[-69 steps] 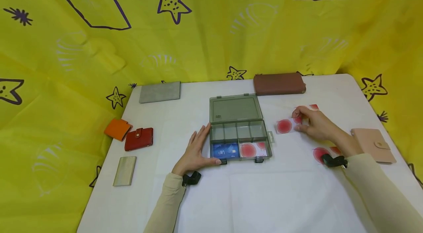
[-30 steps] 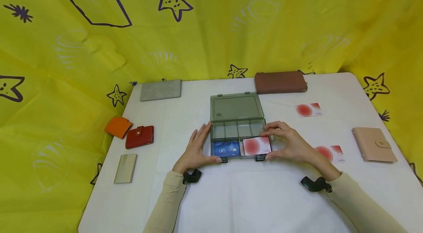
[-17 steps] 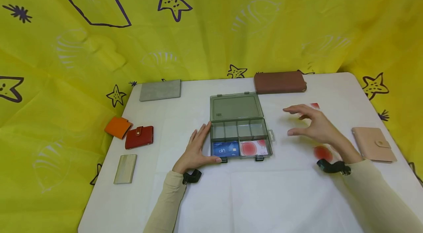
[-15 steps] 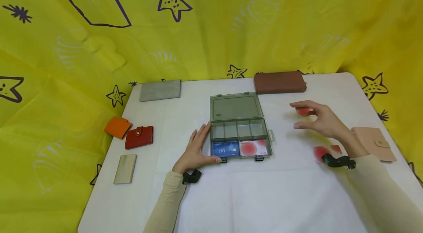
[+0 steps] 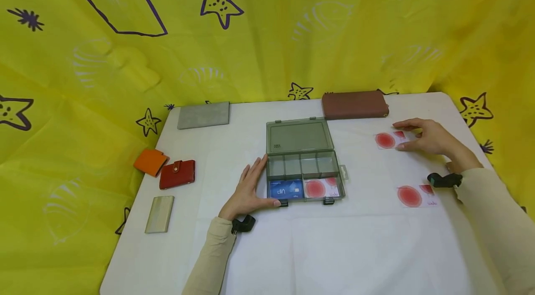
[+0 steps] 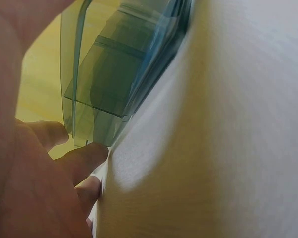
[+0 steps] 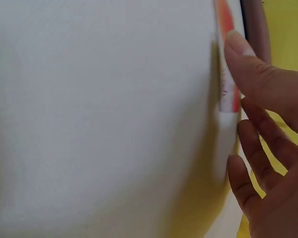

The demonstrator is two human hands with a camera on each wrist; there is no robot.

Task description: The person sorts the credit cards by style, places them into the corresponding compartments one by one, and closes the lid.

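A translucent green-grey compartment box [image 5: 316, 176] lies with its lid [image 5: 298, 137] folded back. A blue VIP card [image 5: 286, 189] lies in its front left compartment, a red-and-white card [image 5: 321, 188] in the front right one. Along the box's left side rests my left hand [image 5: 247, 195], fingers straight, thumb at the front edge; the left wrist view shows fingertips touching the box's corner [image 6: 102, 124]. My right hand [image 5: 436, 139] is at another red-and-white card [image 5: 385, 140] lying flat, its thumb at the card's right end [image 7: 230, 94], fingers spread beyond the far edge.
A third red-and-white card [image 5: 410, 196] lies nearer on the right. A brown wallet [image 5: 355, 105] and a grey wallet [image 5: 203, 115] are at the back. On the left are orange [image 5: 150, 162] and red [image 5: 177, 174] wallets and a beige card holder [image 5: 159, 214].
My right hand brought a red-and-white card into the box's front right compartment, let go, and moved back right to the far card. My left hand stayed at the box.
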